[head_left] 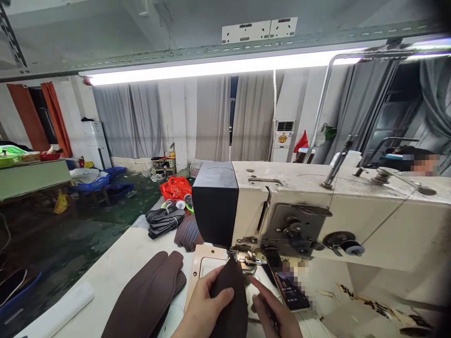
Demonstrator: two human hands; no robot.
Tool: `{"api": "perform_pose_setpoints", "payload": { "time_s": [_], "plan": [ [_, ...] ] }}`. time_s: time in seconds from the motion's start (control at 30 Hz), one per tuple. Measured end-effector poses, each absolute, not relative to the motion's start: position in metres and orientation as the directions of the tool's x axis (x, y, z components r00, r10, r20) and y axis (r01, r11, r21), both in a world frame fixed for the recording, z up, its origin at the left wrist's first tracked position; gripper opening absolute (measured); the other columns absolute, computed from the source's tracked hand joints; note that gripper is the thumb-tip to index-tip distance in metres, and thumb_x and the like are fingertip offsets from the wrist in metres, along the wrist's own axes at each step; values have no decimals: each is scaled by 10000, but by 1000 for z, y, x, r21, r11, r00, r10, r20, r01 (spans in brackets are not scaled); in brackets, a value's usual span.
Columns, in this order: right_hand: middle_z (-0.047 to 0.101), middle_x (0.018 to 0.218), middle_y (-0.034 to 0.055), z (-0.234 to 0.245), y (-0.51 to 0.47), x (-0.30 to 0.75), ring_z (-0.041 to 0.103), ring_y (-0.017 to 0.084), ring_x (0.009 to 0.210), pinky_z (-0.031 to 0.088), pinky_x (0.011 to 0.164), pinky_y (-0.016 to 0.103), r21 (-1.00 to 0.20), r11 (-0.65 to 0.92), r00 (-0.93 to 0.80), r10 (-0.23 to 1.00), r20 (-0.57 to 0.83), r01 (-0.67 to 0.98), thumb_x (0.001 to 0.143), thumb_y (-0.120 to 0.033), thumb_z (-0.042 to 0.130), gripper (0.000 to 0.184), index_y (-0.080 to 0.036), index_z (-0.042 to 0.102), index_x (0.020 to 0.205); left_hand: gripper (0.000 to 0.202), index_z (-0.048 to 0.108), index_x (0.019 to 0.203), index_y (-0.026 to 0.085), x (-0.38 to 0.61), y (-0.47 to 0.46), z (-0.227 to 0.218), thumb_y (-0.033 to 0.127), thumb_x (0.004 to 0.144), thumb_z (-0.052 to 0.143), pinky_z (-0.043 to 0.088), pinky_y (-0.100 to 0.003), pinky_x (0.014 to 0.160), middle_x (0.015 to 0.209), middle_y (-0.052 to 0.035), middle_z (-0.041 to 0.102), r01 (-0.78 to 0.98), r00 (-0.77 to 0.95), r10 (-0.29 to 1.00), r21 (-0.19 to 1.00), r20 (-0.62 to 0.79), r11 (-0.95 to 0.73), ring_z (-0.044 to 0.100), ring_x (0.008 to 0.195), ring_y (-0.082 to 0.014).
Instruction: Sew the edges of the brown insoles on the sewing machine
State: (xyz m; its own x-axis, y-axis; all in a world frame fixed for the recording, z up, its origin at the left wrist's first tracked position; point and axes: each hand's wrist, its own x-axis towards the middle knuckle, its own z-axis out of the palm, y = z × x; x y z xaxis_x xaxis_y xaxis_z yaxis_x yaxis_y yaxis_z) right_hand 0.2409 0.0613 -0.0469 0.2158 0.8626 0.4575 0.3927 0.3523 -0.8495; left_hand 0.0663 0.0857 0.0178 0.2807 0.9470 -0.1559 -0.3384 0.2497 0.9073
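My left hand [206, 300] grips a dark brown padded fabric piece [230, 291], thumb on top and fingers on its left edge. The piece's narrow tip lies under the needle area of a cream sewing machine [338, 225]. Just right of the fabric is my right hand [276, 312], its index finger stretched toward the presser foot [248, 267] and its other fingers curled. Something dark shows within those curled fingers, too hidden to name. To the left, a stack of matching brown pieces [148, 291] rests on the white table [105, 267].
Bundled dark strips [164, 220], a brown fabric bundle [189, 233] and a red plastic bag [175, 188] sit behind the machine's left end. A phone [292, 291] lies under the machine arm. Another person [423, 162] is partly visible at far right.
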Motion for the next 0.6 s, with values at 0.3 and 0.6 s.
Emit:
{"api": "perform_pose_setpoints", "payload": {
  "time_s": [0.3, 0.6],
  "plan": [
    [729, 1112, 75, -37, 89, 253, 715, 167, 871, 545, 819, 245, -736, 510, -53, 836, 546, 445, 931, -341, 494, 364, -259, 639, 1254, 546, 682, 1144, 182, 62, 94, 24, 332, 630, 791, 539, -304, 798, 1016, -77, 748, -255, 290, 949, 946, -125, 202, 673, 956, -271],
    [760, 977, 65, -33, 95, 259, 716, 154, 773, 554, 739, 214, -674, 511, -115, 833, 541, 534, 942, -312, 494, 354, -230, 640, 1253, 584, 690, 1128, 168, 61, 101, 17, 364, 595, 827, 548, -323, 777, 978, -89, 751, -312, 336, 936, 925, -107, 218, 687, 893, -269]
  ]
}}
